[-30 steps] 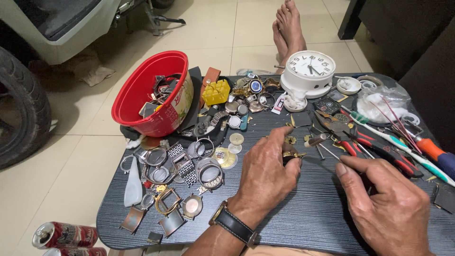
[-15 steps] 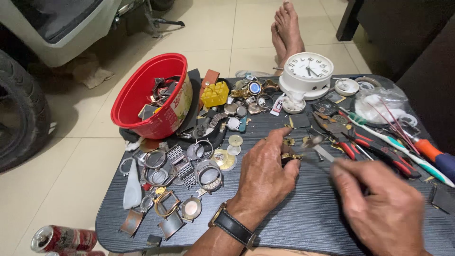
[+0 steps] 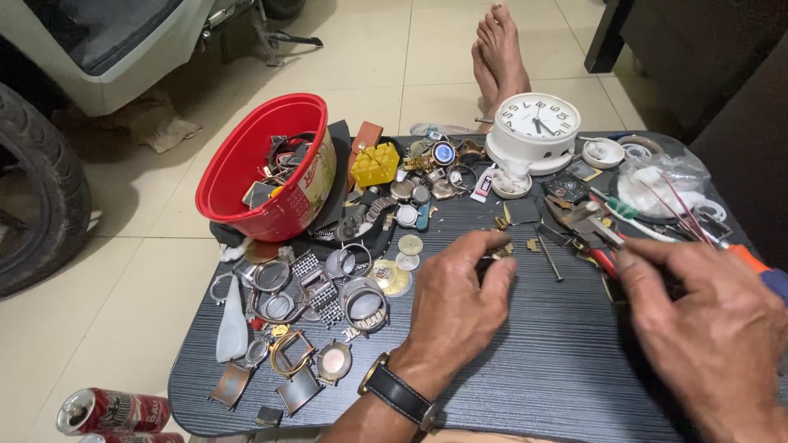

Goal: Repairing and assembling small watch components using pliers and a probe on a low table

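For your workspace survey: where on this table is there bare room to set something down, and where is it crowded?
Bare table lies near the front edge, between the left hand and right hand. It is crowded left of the left hand with watch cases, and along the back from the red bowl past the clock to the pliers.

Bare hands and forearms; left wrist wears a black-strapped wristwatch (image 3: 400,392).

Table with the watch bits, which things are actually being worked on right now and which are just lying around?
In hand:
- left hand pinching a small metal part
- right hand, close beside it; what it holds is hidden

Lying about:
- red bowl of parts
- white clock
- yellow block
- watch cases
- pliers
- plastic bag
- can on the floor
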